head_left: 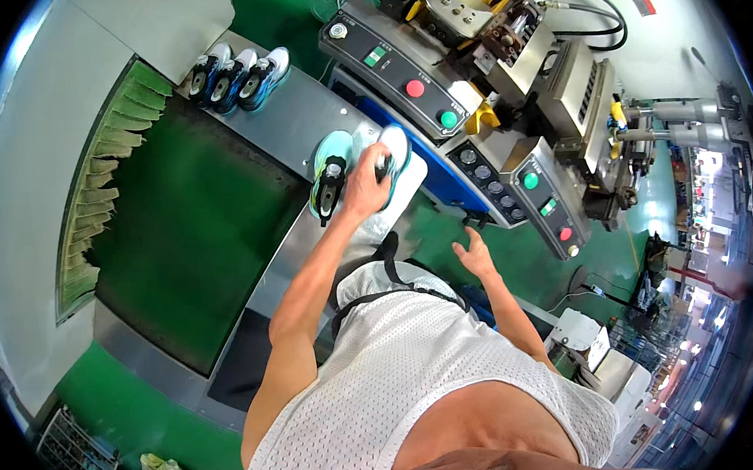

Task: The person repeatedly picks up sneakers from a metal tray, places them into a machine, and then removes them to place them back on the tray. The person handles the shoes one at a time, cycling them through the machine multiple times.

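My left hand is closed on a white and blue sports shoe, its fingers around the dark piece in the shoe's opening. Just left of it stands a mint-green shoe with a black last-like insert in it. Both shoes rest on a white board at the end of the metal ledge. Lower right of the board, my right hand hangs in the air with thumb and fingers apart, holding nothing. It is nearest to the machine's lower edge.
Three white, blue and black shoes stand in a row farther along the metal ledge. A machine with a button panel and a second panel rises ahead and right. Left lies a green conveyor belt with a fringed curtain.
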`<state>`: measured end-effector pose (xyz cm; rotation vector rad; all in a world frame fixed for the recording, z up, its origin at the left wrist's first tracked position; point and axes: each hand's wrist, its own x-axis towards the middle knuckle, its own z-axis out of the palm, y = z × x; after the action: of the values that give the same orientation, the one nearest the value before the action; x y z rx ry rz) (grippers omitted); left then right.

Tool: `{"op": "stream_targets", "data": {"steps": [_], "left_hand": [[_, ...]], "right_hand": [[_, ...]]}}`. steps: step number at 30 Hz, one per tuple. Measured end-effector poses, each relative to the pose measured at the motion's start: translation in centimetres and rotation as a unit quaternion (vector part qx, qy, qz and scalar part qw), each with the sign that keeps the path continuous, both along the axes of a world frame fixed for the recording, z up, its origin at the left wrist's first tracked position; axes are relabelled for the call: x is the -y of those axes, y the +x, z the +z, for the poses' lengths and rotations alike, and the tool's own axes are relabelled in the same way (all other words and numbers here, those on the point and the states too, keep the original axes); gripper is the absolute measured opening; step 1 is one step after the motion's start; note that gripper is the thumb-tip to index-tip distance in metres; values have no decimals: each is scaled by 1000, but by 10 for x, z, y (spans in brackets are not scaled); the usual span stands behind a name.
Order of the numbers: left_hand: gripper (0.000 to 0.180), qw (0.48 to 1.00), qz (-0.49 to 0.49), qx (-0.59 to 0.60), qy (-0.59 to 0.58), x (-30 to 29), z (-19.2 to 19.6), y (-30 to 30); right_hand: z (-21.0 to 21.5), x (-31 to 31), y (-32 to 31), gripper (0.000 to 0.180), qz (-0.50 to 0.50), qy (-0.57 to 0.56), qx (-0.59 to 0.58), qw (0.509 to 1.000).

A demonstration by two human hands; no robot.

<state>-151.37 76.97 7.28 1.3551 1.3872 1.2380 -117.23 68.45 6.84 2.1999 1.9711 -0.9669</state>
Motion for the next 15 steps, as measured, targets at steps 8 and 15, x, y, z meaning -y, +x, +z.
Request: {"op": "stream_targets", "data": {"steps": [8, 15], "left_hand": [[48, 973, 128, -172, 80, -70, 22, -96], [45, 968, 112, -225, -26, -93, -129, -159]], "right_hand": [[-62, 66, 71, 63, -119, -67, -74, 988], [-91, 175, 155, 47, -233, -104, -54, 966]]}}
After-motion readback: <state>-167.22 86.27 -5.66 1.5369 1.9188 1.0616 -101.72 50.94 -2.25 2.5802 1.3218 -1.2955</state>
